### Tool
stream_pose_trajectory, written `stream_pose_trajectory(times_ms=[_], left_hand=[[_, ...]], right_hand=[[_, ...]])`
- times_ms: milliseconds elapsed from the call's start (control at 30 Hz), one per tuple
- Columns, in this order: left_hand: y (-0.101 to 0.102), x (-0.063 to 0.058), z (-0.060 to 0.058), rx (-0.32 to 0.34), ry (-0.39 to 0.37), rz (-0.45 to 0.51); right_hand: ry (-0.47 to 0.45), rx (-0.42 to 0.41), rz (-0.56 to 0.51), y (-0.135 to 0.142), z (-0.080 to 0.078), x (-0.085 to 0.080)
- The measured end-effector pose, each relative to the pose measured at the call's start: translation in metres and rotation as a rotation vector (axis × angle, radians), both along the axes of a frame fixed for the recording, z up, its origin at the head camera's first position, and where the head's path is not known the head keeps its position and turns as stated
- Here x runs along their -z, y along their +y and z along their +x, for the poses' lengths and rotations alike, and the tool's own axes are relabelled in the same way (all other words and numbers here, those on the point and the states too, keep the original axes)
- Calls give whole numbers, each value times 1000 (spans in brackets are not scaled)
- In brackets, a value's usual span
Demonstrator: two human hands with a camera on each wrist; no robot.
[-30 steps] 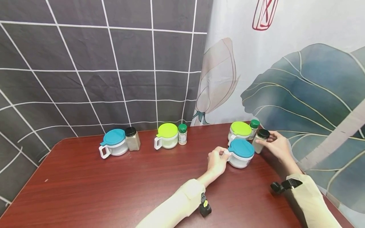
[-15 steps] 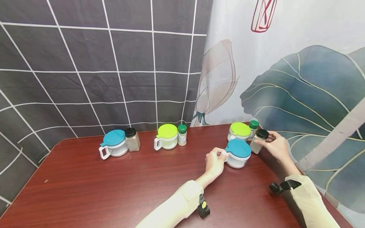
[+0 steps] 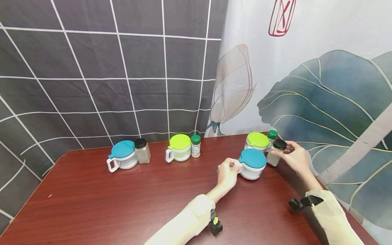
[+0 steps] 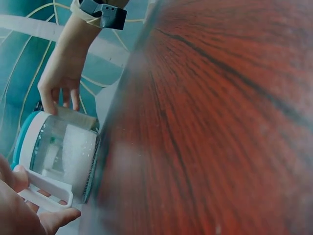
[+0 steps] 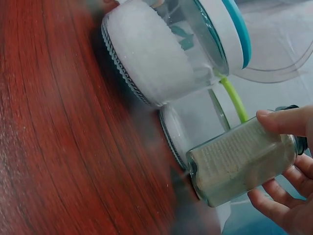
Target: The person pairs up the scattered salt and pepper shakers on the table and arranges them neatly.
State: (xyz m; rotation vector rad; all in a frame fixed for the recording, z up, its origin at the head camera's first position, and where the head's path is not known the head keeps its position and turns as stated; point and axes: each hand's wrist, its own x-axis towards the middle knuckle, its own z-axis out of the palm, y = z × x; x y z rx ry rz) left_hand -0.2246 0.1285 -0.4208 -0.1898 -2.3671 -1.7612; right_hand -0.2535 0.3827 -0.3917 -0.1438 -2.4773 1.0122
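At the table's right side, my left hand [image 3: 227, 174] pinches the white handle [image 4: 49, 188] of a seasoning jar [image 3: 252, 172] with a blue lid. White grains show through its clear wall [image 5: 146, 54] in the right wrist view. My right hand [image 3: 295, 158] grips a black-capped spice bottle [image 3: 273, 158], thumb on one side and fingers on the other. Pale powder fills this bottle. Directly behind both stand a green-lidded seasoning jar [image 3: 258, 139] and a green-capped shaker [image 3: 271, 134], each partly hidden.
Farther left along the back edge stand another green-lidded jar [image 3: 180, 147] with a green-capped shaker [image 3: 196, 146]. Beyond them sit another blue-lidded jar [image 3: 123, 153] and black-capped bottle [image 3: 142, 151]. A grey gridded cloth [image 3: 137, 95] and a leaf-patterned one [image 3: 315, 92] back the red-brown table [image 3: 122, 204].
Both hands have shifted a little to the left, carrying the blue-lidded jar and the black-capped bottle along. The jars and bottles farther left have stayed in place.
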Motion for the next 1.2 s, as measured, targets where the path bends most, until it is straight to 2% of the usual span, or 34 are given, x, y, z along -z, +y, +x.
stream_pose_trajectory(times_ms=[167, 533, 800, 1200], left_hand=[[-5, -2, 1, 0, -4, 18], [-18, -6, 7, -14, -4, -10], [-27, -6, 7, -11, 6, -14], [-40, -5, 9, -19, -20, -14]], right_hand=[[-8, 1, 0, -3, 2, -1], [-20, -6, 29, -7, 7, 0], [-22, -20, 30, -16, 12, -5], [-2, -47, 52, -28, 18, -9]])
